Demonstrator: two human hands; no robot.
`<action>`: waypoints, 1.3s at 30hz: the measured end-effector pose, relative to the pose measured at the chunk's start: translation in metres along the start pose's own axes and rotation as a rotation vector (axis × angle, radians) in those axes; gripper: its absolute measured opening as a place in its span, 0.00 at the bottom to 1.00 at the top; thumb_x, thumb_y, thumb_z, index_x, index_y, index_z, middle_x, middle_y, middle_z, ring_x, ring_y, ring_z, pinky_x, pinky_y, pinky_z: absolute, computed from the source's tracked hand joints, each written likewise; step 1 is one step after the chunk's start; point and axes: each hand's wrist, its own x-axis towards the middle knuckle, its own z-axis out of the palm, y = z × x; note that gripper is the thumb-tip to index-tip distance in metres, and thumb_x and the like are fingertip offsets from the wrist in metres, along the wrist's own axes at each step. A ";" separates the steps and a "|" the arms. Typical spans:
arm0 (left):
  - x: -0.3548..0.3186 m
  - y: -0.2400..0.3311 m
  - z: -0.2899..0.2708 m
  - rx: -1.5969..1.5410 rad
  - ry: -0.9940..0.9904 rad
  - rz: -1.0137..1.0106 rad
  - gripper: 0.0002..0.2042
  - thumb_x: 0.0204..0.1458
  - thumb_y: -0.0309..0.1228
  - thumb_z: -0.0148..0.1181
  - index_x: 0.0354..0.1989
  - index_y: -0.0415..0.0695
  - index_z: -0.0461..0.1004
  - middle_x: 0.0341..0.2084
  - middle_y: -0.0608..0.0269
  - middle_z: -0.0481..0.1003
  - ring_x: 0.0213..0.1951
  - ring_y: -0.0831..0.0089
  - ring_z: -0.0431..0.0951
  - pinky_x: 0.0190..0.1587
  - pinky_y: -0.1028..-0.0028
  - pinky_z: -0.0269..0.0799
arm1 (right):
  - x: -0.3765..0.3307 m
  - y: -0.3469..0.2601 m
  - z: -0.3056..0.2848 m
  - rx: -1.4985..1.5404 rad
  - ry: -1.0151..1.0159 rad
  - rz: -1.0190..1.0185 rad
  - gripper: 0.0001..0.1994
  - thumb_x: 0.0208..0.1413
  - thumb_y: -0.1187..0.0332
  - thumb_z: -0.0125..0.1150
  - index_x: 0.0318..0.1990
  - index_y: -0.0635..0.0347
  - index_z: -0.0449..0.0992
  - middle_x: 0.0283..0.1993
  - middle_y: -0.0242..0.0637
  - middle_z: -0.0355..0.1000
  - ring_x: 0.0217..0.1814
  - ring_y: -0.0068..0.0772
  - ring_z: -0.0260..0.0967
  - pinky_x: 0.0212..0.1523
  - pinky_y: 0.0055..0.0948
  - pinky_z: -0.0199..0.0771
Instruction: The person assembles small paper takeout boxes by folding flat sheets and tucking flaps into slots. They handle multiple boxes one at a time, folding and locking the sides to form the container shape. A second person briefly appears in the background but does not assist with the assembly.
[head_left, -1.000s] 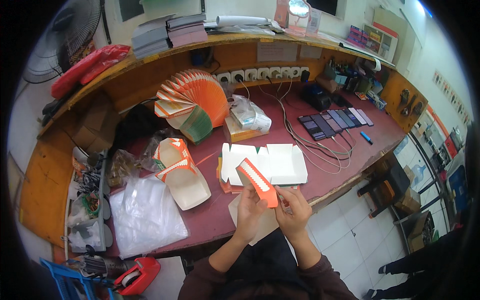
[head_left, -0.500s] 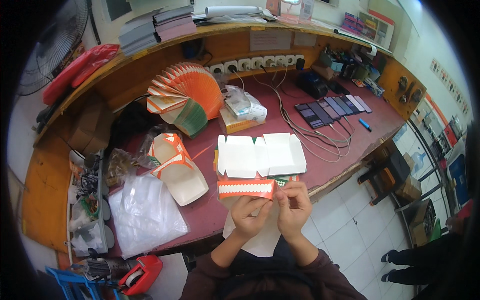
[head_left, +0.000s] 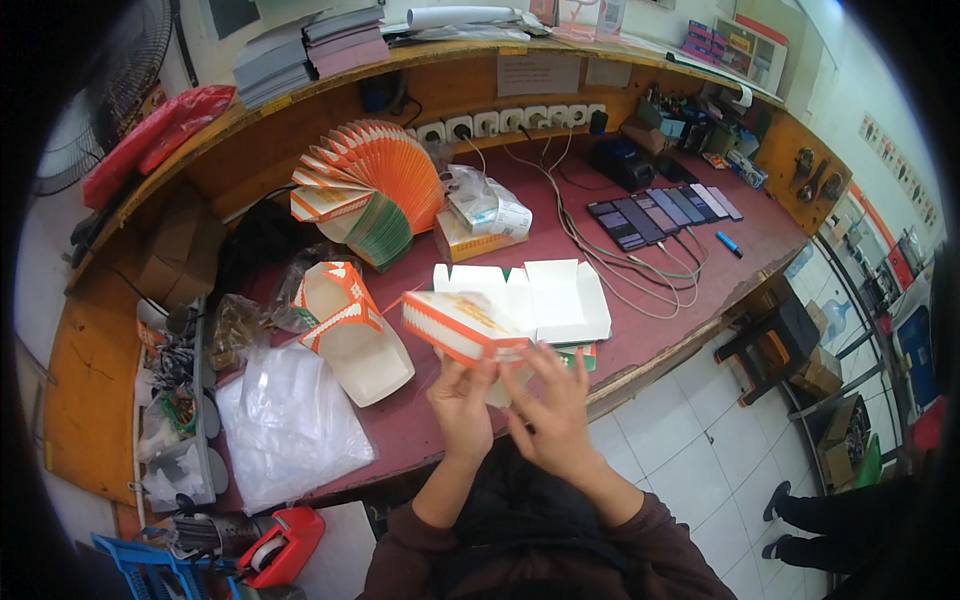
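An orange-and-white cardboard food box point(head_left: 468, 318) is tilted over the near edge of the desk, its printed face upward. My left hand point(head_left: 463, 408) pinches it at its near edge between thumb and fingers. At its right corner is my right hand point(head_left: 552, 408), slightly blurred, with fingers spread; whether the fingertips touch the cardboard I cannot tell. Just behind lies a stack of unfolded box blanks point(head_left: 568, 302), white insides up. To the left, two folded boxes point(head_left: 370, 362) rest together, openings showing. Behind them stands a fanned bundle of orange and green blanks point(head_left: 400, 185).
Clear plastic bags point(head_left: 295, 430) lie on the desk's left front. Several phones point(head_left: 660, 215) with cables point(head_left: 575, 240) and a blue pen point(head_left: 730, 244) are at the right. A red tape dispenser point(head_left: 283, 548) sits at lower left. Another person's legs point(head_left: 840, 525) show at lower right.
The box has swung up and left, and its printed face has turned upward. My right hand has let go of its pinch and spread its fingers; my left hand has shifted slightly left, still holding.
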 end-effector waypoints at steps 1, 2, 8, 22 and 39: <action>0.004 0.002 -0.005 -0.145 0.057 -0.066 0.14 0.58 0.26 0.51 0.51 0.35 0.66 0.46 0.58 0.72 0.47 0.72 0.74 0.50 0.73 0.72 | -0.002 0.005 0.001 0.014 0.094 0.075 0.23 0.42 0.74 0.62 0.51 0.62 0.70 0.54 0.47 0.63 0.57 0.50 0.61 0.56 0.41 0.60; 0.007 0.004 -0.009 -0.335 0.072 -0.097 0.14 0.59 0.28 0.50 0.52 0.36 0.65 0.47 0.58 0.72 0.47 0.72 0.74 0.52 0.72 0.71 | -0.004 0.012 0.002 0.028 0.165 0.182 0.22 0.42 0.75 0.62 0.49 0.63 0.71 0.52 0.47 0.65 0.55 0.49 0.64 0.53 0.40 0.63; 0.007 0.004 0.000 -0.499 0.087 -0.147 0.21 0.62 0.39 0.45 0.58 0.40 0.59 0.53 0.58 0.67 0.53 0.70 0.70 0.54 0.70 0.69 | -0.010 0.036 0.004 0.181 0.446 0.290 0.11 0.41 0.78 0.66 0.35 0.62 0.74 0.32 0.41 0.73 0.28 0.37 0.73 0.30 0.28 0.73; -0.027 -0.024 0.005 0.939 -0.130 0.444 0.11 0.54 0.27 0.56 0.45 0.38 0.71 0.43 0.55 0.73 0.46 0.63 0.73 0.49 0.64 0.69 | 0.000 0.017 0.000 0.466 0.406 0.325 0.04 0.45 0.79 0.62 0.31 0.64 0.77 0.31 0.40 0.72 0.32 0.35 0.72 0.33 0.26 0.71; -0.028 -0.012 0.002 0.287 -0.129 -0.031 0.14 0.55 0.30 0.57 0.48 0.39 0.68 0.38 0.57 0.72 0.41 0.67 0.73 0.44 0.70 0.69 | -0.004 -0.008 0.000 0.038 0.170 0.060 0.22 0.41 0.78 0.58 0.50 0.64 0.71 0.49 0.44 0.67 0.52 0.47 0.66 0.50 0.37 0.68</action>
